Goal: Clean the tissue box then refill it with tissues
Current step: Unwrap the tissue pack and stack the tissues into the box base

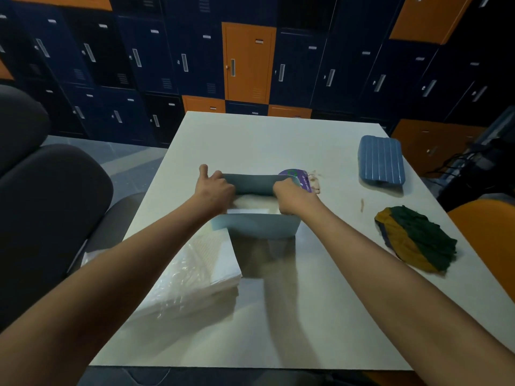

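The open blue-grey tissue box is being kept at the centre of the pale desk, with its near wall facing the camera and its darker far wall showing between the two hands. The left grip is being closed over the left end of that far wall, fingers curled on its rim and thumb raised clear. The right grip is being held as a fist at the box's right end; its fingertips are being hidden by its own knuckles, so whether the wall or the white tissues inside are being held cannot be told. The tissues themselves are being blurred into a pale patch. A purple packet is being partly covered behind the right grip, and its white lettering is being rendered too small and soft to be read. Pale scraps are lying just beside it. A plastic-wrapped pack of tissues is being overlapped by the left forearm at lower left. A ribbed blue lid is lying at upper right, well apart from the box, and a green and yellow cloth is lying at the right. The tags on the blue and orange lockers across the top cannot be read. A dark chair is being cut off at the left edge.
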A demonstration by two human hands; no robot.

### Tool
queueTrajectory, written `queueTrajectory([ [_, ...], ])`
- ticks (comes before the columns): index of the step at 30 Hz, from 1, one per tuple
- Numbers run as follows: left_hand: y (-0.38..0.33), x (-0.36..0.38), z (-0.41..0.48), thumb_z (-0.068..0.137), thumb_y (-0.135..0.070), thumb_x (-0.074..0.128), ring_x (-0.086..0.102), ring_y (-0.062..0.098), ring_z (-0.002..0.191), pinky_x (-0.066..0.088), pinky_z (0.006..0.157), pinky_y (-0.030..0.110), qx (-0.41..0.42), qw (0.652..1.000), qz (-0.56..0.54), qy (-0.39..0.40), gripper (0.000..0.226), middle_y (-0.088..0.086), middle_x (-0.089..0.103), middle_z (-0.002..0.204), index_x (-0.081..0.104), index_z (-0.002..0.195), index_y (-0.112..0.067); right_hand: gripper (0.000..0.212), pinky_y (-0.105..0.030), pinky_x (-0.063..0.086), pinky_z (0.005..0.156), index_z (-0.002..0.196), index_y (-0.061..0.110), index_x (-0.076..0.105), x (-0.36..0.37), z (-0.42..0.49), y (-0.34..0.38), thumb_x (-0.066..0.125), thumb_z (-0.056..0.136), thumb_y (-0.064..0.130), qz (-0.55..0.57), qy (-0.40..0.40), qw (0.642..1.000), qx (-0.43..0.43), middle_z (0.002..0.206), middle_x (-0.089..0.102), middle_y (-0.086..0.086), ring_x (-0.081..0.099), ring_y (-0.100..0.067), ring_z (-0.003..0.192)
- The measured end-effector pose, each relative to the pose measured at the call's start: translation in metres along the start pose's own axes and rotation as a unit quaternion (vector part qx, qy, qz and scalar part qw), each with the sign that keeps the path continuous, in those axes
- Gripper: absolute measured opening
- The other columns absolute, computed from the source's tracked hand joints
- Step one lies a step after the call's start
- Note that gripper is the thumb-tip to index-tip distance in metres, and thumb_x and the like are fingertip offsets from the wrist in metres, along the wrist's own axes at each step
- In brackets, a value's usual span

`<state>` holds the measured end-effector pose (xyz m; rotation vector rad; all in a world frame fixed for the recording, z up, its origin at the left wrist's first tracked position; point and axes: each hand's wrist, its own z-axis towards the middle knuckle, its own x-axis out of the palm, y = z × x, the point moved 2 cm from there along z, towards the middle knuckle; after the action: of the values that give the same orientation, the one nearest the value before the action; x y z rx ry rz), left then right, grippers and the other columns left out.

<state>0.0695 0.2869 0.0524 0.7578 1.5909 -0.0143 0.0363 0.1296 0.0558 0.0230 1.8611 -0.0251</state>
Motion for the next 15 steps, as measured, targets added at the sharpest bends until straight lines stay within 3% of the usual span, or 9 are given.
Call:
queueTrajectory([
  [3,0.000,0.005,0.007,0.098,-0.017,0.045,0.039,0.023,0.121,0.021,0.107,0.051,0.006,1.000,-0.017,0.015,0.021,0.004,0.060,0.110,0.062,0.111,-0.017,0.037,-0.022,0.022,0.044,0.060,0.010,0.030,0.007,0.008,0.001,0.041,0.087,-0.014,-0.024,0.021,0.999,-0.004,0.066,0.027,-0.005,0.026,-0.014,0.053],
  [9,0.002,0.014,0.016,0.100,-0.014,0.043,0.034,0.025,0.123,0.022,0.105,0.051,0.010,0.999,-0.033,0.029,0.022,0.002,0.061,0.112,0.062,0.111,-0.017,0.036,-0.020,0.021,0.044,0.063,0.011,0.031,0.012,0.016,0.001,0.039,0.090,-0.011,-0.034,0.011,0.999,-0.011,0.065,0.030,-0.005,0.024,-0.013,0.054],
  [13,0.006,0.016,0.016,0.098,-0.018,0.045,0.038,0.024,0.117,0.028,0.099,0.047,0.025,0.999,-0.025,0.021,0.019,0.001,0.059,0.103,0.062,0.105,-0.018,0.033,-0.024,0.025,0.044,0.062,0.007,0.033,0.010,0.016,0.000,0.043,0.083,-0.017,0.002,0.015,1.000,0.000,0.068,0.032,-0.007,0.031,-0.014,0.054],
  [15,0.011,0.011,0.012,0.094,-0.021,0.051,0.045,0.025,0.109,0.029,0.089,0.044,0.037,0.998,-0.056,-0.017,0.014,0.001,0.057,0.093,0.062,0.099,-0.016,0.020,-0.026,0.033,0.047,0.073,0.003,0.047,0.004,0.012,0.001,0.051,0.082,-0.014,0.040,0.002,0.999,0.007,0.080,0.042,-0.009,0.043,-0.018,0.062],
])
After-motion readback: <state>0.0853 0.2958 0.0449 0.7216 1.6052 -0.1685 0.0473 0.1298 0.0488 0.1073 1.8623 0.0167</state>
